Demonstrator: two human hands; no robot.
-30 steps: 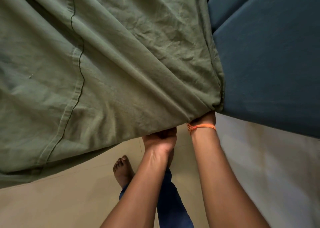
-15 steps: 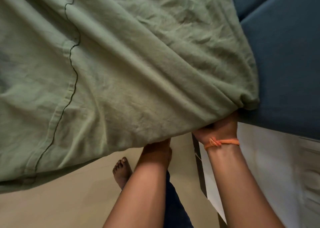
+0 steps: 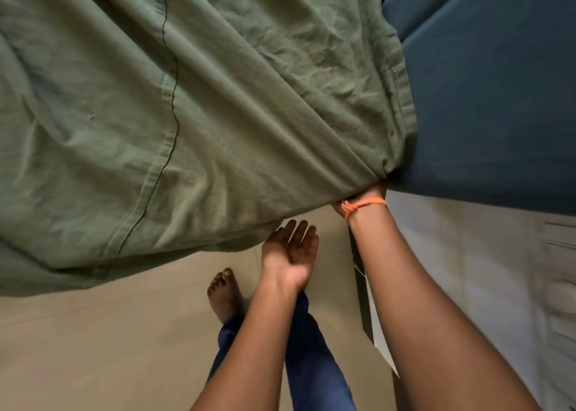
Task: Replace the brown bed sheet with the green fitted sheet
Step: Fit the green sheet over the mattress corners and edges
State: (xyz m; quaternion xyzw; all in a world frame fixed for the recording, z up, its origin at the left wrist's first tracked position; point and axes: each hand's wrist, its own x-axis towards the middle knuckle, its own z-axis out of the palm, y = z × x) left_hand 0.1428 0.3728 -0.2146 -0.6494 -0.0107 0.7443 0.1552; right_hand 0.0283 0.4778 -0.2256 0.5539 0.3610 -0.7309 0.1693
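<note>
Head view, looking down past my arms. Green sheet fills the top left and centre, hanging as a wide wrinkled drape, with a dark stitched seam running down through it. Its folds converge to a bunched corner at the right, right at the edge of the blue mattress. My right hand is at that bunch, mostly buried under the cloth; only the heel of the hand and the wrist show. It looks clamped on the sheet corner, but the fingers are hidden, so can't confirm the grip. Orange thread band sits on that wrist. My left hand is free, palm up, fingers spread and loose, just below the sheet's lower hem and not touching it. It's left of the right wrist, near but apart. Sheet's lower edge slopes from lower left up toward the right hand, clear of the floor, which is plain beige. Blue mattress covers the top right, bare where the sheet stops. Below it, a white surface runs down the right side; can't tell what it is. A dark strip stands between that and the floor, partly behind my right forearm. My bare foot is on the floor below the left hand, with blue trouser legs between my forearms. No brown sheet in view.
</note>
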